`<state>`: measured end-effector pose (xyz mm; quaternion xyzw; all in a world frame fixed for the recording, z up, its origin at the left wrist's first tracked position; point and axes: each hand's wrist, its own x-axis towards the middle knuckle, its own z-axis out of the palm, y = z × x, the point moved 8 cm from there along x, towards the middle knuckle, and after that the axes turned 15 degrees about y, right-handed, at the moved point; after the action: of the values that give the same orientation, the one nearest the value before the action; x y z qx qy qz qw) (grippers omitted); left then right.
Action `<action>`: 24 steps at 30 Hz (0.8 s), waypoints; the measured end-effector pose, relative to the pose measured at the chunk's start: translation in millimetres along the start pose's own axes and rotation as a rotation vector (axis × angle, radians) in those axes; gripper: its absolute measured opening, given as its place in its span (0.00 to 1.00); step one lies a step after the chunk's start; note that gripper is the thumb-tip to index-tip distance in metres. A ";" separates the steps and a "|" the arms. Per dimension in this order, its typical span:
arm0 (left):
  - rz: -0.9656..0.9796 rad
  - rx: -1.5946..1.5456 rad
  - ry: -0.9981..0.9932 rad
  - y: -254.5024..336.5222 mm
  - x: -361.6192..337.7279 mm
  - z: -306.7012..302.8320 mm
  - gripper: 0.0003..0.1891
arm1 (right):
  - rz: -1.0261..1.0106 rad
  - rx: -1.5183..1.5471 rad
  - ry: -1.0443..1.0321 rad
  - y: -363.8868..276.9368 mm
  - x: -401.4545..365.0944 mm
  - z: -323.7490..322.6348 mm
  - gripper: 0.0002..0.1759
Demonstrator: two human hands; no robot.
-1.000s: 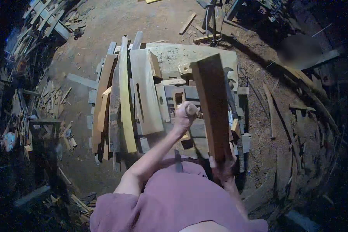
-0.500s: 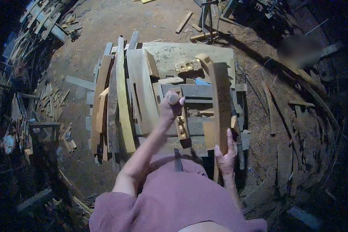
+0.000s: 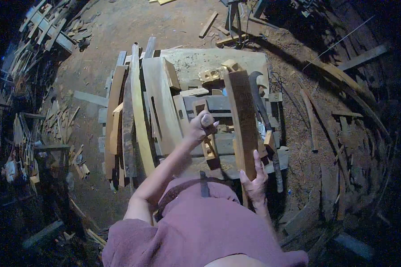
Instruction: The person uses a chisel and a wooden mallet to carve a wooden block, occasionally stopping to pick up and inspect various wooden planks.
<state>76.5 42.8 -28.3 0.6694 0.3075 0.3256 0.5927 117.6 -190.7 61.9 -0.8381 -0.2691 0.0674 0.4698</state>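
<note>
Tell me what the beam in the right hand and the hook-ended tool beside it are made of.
The beam looks like bare wood: brown faces, paler edge, no paint visible. The hook-ended tool has a dark, curved blade, probably dull metal; its mottled grey handle may be wood.

Presents as a woodworking workshop, judging by the low plank platform point(image 3: 227, 147) bearing long boards point(image 3: 158, 102) and a notched wooden block point(image 3: 209, 152), the hooked blade point(image 3: 255, 80) lying at its right side, and the offcuts point(image 3: 53, 122) scattered over brown ground point(image 3: 133, 26).

Boards point(image 3: 161, 111) on the table's point(image 3: 225, 149) left, billhook point(image 3: 266, 119) on its right, wooden block point(image 3: 210, 150) between
</note>
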 end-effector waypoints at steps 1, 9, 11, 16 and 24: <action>0.001 0.000 -0.001 -1.3 0.0 0.3 0.15 | -0.035 -0.008 0.010 -5.1 0.3 -1.1 0.39; -0.382 -0.276 -0.154 -9.3 -23.0 2.7 0.18 | -0.163 -0.212 -0.172 -1.7 -13.7 29.8 0.41; -0.408 -0.349 -0.180 -17.1 -21.6 7.0 0.19 | -0.156 -0.185 -0.181 -9.7 -7.8 23.8 0.41; -0.187 -0.506 -0.181 -27.7 -20.8 20.9 0.13 | -0.270 0.012 -0.104 -38.6 -7.4 5.5 0.41; 0.217 -0.003 -0.045 -36.2 -36.6 -4.5 0.13 | -0.093 -0.189 -0.227 -11.4 -5.2 20.6 0.40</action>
<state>50.0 20.2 -66.5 0.7050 0.2196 0.3732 0.5616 101.3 -173.2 59.3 -0.8523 -0.3638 0.1142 0.3581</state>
